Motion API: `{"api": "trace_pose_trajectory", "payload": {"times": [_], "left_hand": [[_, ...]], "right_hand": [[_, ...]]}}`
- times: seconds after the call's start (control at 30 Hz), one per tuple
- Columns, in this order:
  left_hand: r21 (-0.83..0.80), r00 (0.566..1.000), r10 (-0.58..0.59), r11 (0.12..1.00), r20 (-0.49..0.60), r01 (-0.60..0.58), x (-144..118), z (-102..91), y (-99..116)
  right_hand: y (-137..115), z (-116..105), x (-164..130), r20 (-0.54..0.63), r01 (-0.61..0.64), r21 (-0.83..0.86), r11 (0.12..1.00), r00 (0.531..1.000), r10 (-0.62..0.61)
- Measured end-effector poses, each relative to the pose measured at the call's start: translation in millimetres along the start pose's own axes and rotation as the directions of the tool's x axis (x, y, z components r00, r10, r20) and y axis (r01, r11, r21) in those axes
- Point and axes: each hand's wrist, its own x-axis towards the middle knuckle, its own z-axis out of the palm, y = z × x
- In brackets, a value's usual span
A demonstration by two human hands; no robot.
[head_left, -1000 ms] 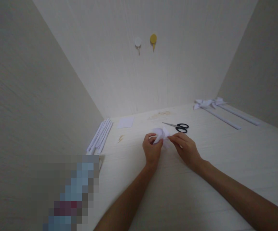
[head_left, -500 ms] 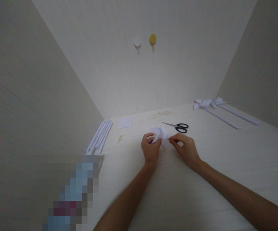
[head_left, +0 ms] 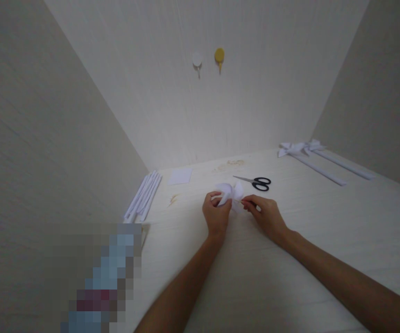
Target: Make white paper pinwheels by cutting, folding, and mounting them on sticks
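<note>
Scissors point(head_left: 256, 182), paper rolls point(head_left: 143, 196), wall hooks point(head_left: 208, 58)

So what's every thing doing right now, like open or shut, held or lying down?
Folded white paper piece: held up off the table, pinched from both sides.
Left hand: closed on the paper.
Right hand: pinching the paper's edge.
Scissors: shut, lying flat.
Paper strips: lying bundled by the wall.
Square sheet: flat.
Paper pinwheels: lying down.
</note>
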Motion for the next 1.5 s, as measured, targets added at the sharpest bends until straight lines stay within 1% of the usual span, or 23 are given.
{"api": "trace_pose_trajectory", "payload": {"times": [0.13,0.3,0.47,0.53,0.6,0.7,0.83,0.97,1.07,1.17,1.23,1.33,1.43,1.5], "left_hand": [[0.023,0.999,0.035,0.999,0.009,-0.035,-1,1.5,0],[0.039,0.995,0.091,0.995,0.037,-0.092,-3,2.6,0],[0.048,0.995,0.088,0.995,0.045,-0.09,-4,2.7,2],[0.046,0.994,0.089,0.995,0.058,-0.092,-4,2.9,3],[0.043,0.993,0.092,0.995,0.071,-0.095,-5,3.0,3],[0.034,0.99,0.098,0.994,0.096,-0.102,-6,3.1,3],[0.021,0.989,0.082,0.996,0.119,-0.085,-7,3.8,4],[0.021,0.992,0.063,0.998,0.113,-0.066,-7,3.9,4],[0.021,0.995,0.045,0.999,0.089,-0.047,-4,3.3,2],[0.016,0.999,0.013,1.0,0.048,-0.014,-1,2.7,-2],[0.014,1.0,0.005,1.0,0.029,-0.005,1,2.2,-4],[0.01,1.0,0.006,1.0,0.014,-0.006,2,1.5,-4],[0.003,1.0,0.005,1.0,-0.006,-0.005,1,1.4,-2],[-0.007,1.0,0.001,1.0,-0.02,-0.001,1,1.5,-1]], "right_hand": [[-5,-1,0,-0.072,0.02,-0.001,1.0,0.997,-0.02],[-10,-3,1,-0.136,0.053,0.092,0.994,0.99,-0.04],[-11,-3,3,-0.14,0.085,0.112,0.99,0.988,-0.069],[-11,-4,3,-0.139,0.079,0.116,0.99,0.988,-0.063],[-10,-4,3,-0.146,0.052,0.122,0.991,0.989,-0.034],[-7,-2,3,-0.168,-0.015,0.157,0.987,0.985,0.041],[0,1,3,-0.166,-0.162,0.296,0.941,0.962,0.217],[6,3,7,-0.114,-0.288,0.463,0.838,0.918,0.379],[6,3,10,-0.082,-0.334,0.582,0.742,0.883,0.462],[5,2,11,-0.07,-0.357,0.664,0.657,0.845,0.53],[5,2,12,-0.053,-0.366,0.699,0.615,0.831,0.554],[3,1,11,-0.033,-0.372,0.716,0.591,0.827,0.561],[2,1,11,-0.021,-0.369,0.705,0.605,0.843,0.537],[2,1,10,-0.022,-0.367,0.677,0.638,0.857,0.516]]}}
